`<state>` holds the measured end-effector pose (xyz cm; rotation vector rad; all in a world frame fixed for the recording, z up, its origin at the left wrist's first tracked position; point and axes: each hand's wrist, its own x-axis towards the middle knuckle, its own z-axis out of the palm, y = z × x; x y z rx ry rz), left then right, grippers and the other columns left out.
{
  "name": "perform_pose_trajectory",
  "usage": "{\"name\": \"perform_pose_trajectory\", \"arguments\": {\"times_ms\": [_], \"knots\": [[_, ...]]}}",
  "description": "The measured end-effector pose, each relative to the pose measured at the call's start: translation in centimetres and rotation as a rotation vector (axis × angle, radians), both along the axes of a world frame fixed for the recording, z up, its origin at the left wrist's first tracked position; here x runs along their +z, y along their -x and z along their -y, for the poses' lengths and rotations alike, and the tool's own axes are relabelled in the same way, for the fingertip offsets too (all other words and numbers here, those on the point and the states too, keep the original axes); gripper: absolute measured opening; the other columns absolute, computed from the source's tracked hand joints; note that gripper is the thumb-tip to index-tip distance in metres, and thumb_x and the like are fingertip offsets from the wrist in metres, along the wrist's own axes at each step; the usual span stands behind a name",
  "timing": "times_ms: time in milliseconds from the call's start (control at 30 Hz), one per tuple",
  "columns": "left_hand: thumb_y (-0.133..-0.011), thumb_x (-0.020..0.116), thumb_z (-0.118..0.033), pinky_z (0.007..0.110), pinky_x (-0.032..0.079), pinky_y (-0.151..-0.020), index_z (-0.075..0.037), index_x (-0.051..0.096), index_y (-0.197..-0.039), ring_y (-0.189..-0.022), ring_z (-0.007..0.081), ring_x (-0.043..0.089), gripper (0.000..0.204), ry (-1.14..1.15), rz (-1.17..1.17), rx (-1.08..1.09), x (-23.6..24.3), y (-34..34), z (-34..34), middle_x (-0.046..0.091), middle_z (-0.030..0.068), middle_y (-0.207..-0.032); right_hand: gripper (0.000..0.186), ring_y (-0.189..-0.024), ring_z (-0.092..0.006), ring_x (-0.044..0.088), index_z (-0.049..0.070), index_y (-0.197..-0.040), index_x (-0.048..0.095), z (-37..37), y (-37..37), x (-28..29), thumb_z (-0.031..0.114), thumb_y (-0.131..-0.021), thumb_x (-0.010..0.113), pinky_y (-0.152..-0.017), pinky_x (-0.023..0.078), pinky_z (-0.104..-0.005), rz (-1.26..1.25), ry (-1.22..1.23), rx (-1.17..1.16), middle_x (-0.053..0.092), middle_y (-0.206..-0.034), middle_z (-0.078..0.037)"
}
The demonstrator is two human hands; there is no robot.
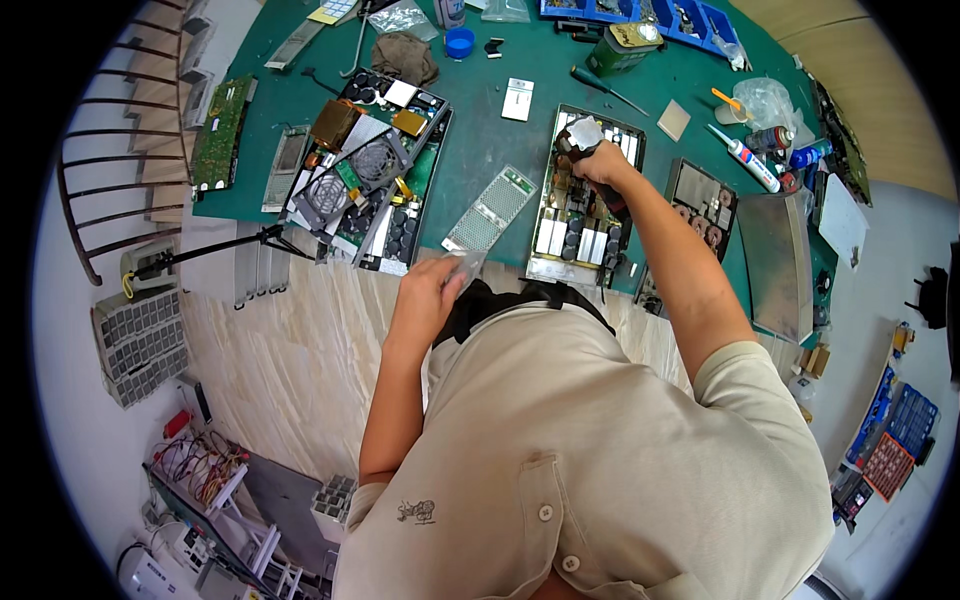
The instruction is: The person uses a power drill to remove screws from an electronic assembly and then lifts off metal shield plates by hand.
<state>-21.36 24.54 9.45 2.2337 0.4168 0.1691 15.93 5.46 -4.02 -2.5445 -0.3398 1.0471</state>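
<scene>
Green matting covers the desk (pixel 490 120), and your right hand (pixel 600 165) sits over the opened power-supply board (pixel 580 215) lying straight ahead of you, its grip closed round a dark-handled tool (pixel 578 140) that carries a pale patch at its top. Your left hand (pixel 428 290) hangs near the desk's front edge, its grip pinching a small clear plastic bag (pixel 465 265), just below the perforated metal cover (pixel 492 210). To work the board well, keep the tool upright over its upper end, press steadily rather than hard, and keep the bag close under the working spot so small parts do not roll off. A second opened unit with fans (pixel 365 170) lies well apart to your left. Your right fist hides the tool's tip and the spot it meets, so you cannot tell what it touches. Whether the bag holds anything is too blurred to tell.
</scene>
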Motion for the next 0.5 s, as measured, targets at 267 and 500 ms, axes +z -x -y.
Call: {"name": "perform_pose_trajectory", "arguments": {"times_ms": [267, 500], "knots": [[-0.091, 0.075, -0.009, 0.039, 0.058, -0.07, 0.002, 0.074, -0.112, -0.081, 0.0356, 0.071, 0.023, -0.001, -0.006, 0.016, 0.2, 0.4, -0.1, 0.073, 0.0213, -0.097, 0.046, -0.084, -0.0288, 0.076, -0.004, -0.095, 0.076, -0.1, 1.2, 0.8, 0.032, -0.067, 0.083, -0.081, 0.06, -0.0366, -0.017, -0.005, -0.025, 0.078, -0.091, -0.017], [-0.091, 0.074, -0.007, 0.039, 0.058, -0.072, 0.002, 0.073, -0.113, -0.083, 0.0363, 0.071, 0.024, 0.018, -0.016, -0.006, 0.2, 0.2, -0.2, 0.073, 0.0218, -0.099, 0.03, -0.071, -0.0229, 0.075, -0.002, -0.085, 0.074, 1.7, 2.0, 1.6, 0.023, -0.07, 0.081, -0.071, 0.06, -0.0351, -0.044, -0.13, -0.131, 0.076, -0.079, -0.012]]}}
